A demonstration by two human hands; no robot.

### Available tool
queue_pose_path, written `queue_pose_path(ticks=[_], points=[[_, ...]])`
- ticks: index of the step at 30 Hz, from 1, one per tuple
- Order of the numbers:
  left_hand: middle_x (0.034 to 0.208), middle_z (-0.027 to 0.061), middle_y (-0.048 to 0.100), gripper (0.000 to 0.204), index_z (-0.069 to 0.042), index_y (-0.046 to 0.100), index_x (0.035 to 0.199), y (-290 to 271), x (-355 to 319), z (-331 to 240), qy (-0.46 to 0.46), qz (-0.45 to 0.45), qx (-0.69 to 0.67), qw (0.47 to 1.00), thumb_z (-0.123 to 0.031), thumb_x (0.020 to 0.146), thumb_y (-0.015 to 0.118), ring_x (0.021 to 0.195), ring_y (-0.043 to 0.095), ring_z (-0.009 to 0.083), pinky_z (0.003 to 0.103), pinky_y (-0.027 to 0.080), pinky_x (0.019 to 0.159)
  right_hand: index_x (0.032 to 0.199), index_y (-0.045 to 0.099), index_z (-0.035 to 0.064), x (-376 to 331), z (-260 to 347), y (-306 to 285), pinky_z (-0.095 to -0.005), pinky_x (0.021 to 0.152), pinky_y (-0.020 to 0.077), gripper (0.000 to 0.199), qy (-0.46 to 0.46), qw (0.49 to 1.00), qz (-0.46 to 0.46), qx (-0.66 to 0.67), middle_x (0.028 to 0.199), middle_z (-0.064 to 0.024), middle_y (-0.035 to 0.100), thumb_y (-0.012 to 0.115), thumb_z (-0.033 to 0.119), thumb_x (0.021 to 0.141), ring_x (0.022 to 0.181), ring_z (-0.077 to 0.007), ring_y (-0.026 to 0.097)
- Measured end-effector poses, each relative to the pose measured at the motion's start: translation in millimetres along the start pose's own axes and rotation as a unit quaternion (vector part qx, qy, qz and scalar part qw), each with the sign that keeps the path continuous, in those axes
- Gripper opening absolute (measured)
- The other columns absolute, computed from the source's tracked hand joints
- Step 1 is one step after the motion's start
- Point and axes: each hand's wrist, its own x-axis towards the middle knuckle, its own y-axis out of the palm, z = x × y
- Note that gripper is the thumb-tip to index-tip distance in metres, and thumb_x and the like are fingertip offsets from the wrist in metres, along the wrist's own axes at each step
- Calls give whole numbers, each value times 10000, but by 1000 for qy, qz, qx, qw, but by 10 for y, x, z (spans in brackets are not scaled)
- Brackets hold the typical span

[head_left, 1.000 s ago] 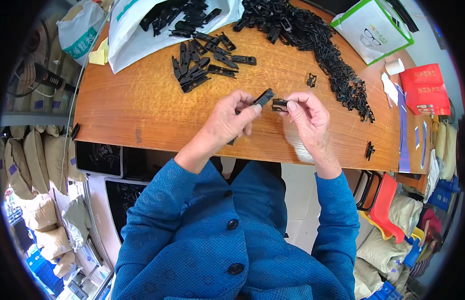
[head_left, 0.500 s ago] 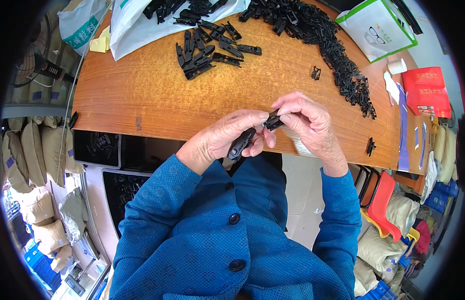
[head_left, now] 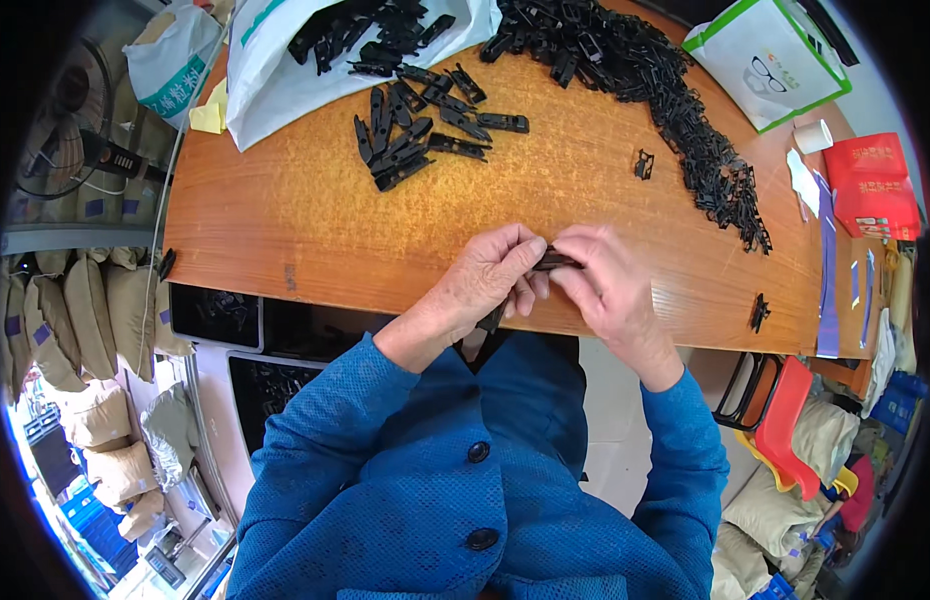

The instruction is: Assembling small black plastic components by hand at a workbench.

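Observation:
My left hand [head_left: 482,278] is closed, its thumb and fingers pinching one end of a small black plastic clip [head_left: 557,260] over the table's near edge. The fingers of my right hand [head_left: 617,292] close on the clip's other end; they are slightly blurred. Below my left palm another black piece [head_left: 492,320] shows, mostly hidden by the fingers. A loose pile of long black clips [head_left: 400,135] lies farther off on the wooden table [head_left: 285,220].
A white bag [head_left: 260,95] spills black clips at the back. A long heap of small black parts [head_left: 685,120] curves down the right side. Single parts [head_left: 643,165] lie apart from it. Black trays [head_left: 217,318] stand under the left edge; a red chair [head_left: 785,430] is at right.
My right hand has turned and closed further over the clip, and my left hand now covers more of the lower black piece. The whole view has shifted slightly.

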Motion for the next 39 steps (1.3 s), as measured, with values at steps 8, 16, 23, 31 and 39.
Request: queue_pose_path(ticks=[8, 16, 23, 31, 39], points=[[721, 55, 608, 258, -51, 587, 939, -219, 326, -336, 55, 7, 383, 922, -303, 957, 535, 566, 590, 150, 265, 468, 498, 986, 625, 5, 19, -206, -49, -350, 669, 523, 275, -77, 989, -20, -128, 914, -134, 636, 721, 21, 729, 836, -271, 633], [889, 182, 576, 124, 22, 550, 902, -544, 1059, -920, 275, -96, 800, 525, -49, 812, 598, 761, 650, 348, 419, 545, 646, 986, 638, 9, 51, -383, -50, -292, 640, 491, 199, 57, 998, -37, 2, 859, -89, 652, 682, 11, 792, 740, -199, 631], [956, 194, 626, 192, 49, 528, 957, -270, 900, -976, 227, -90, 661, 710, -37, 802, 602, 782, 657, 328, 389, 539, 667, 1135, 591, 4, -14, -423, -52, -222, 635, 513, 235, 310, 885, -80, 337, 905, -69, 671, 594, 94, 918, 747, -118, 641], [915, 99, 592, 391, 11, 464, 1263, -174, 200, -549, 166, -64, 233, 956, -15, 884, 556, 715, 611, 129, 266, 504, 600, 1086, 595, -1, 125, -63, 50, -220, 589, 523, 203, 295, 877, -76, 372, 923, -99, 683, 611, 91, 906, 700, -132, 654], [993, 67, 565, 465, -61, 416, 1333, -179, -119, -388, 188, -78, 231, 951, 42, 887, 498, 827, 642, 121, 217, 472, 506, 1076, 588, -8, 180, 156, 186, -216, 576, 527, 197, 270, 895, -32, 353, 895, -89, 683, 615, 82, 902, 677, -127, 652]])
